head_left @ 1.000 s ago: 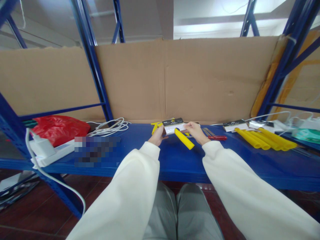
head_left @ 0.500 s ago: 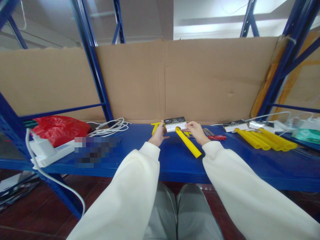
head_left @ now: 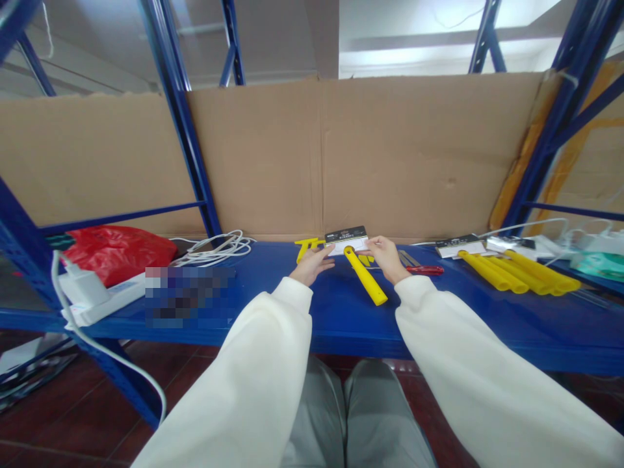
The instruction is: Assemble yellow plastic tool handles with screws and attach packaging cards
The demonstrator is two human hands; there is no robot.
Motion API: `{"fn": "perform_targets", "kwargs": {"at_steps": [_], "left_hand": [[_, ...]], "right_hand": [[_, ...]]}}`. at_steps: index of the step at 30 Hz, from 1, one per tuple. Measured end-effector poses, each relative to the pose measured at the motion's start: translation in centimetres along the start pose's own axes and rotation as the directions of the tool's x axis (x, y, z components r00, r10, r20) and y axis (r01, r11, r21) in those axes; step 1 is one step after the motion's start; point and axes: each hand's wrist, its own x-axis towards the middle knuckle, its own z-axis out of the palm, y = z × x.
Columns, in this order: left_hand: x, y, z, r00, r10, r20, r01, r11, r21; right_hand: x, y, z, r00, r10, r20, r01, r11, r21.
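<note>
A tool with a yellow handle (head_left: 366, 279) and a black-and-white packaged head (head_left: 347, 240) lies in front of me, its handle pointing toward me and slightly right. My left hand (head_left: 312, 263) touches the left end of the head, fingers spread. At the right end, my right hand (head_left: 384, 255) pinches the head's edge. Beside my left hand is a yellow T-shaped piece (head_left: 307, 247). Small yellow pieces lie partly hidden behind the handle. A red-handled tool (head_left: 424, 270) rests just right of my right hand.
Several yellow-handled tools (head_left: 517, 273) lie at the right of the blue shelf (head_left: 351, 341). On the left are a red bag (head_left: 119, 255), a white power strip (head_left: 114, 299) and coiled white cable (head_left: 219, 247). Cardboard (head_left: 390, 156) stands behind.
The tool's head has shifted slightly right, and the handle's near end has swung a little left. My left hand's fingers have loosened from around the head's left end.
</note>
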Motion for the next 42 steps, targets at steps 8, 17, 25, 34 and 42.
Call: {"fn": "perform_targets", "kwargs": {"at_steps": [8, 17, 25, 34, 42], "left_hand": [[-0.8, 0.4, -0.2, 0.974, -0.158, 0.160, 0.116, 0.962, 0.247], [-1.1, 0.0, -0.5, 0.842, -0.142, 0.521, -0.049, 0.941, 0.335], [-0.7, -2.0, -0.3, 0.865, -0.070, 0.497, -0.079, 0.959, 0.272], [-1.8, -2.1, 0.9, 0.924, -0.026, 0.382, -0.092, 0.953, 0.288], [-2.2, -1.8, 1.3, 0.957, 0.014, 0.291, -0.109, 0.944, 0.312]], "right_hand": [[0.2, 0.1, 0.0, 0.995, 0.000, -0.098, -0.003, 1.000, -0.029], [-0.1, 0.3, 0.3, 0.998, 0.006, -0.064, -0.007, 1.000, -0.019], [-0.4, 0.5, 0.8, 1.000, 0.023, -0.013, -0.023, 1.000, -0.004], [-0.8, 0.4, 0.9, 0.999, 0.028, 0.023, -0.028, 1.000, 0.006], [-1.0, 0.2, 1.1, 0.997, 0.071, 0.028, -0.072, 0.997, 0.021]]}}
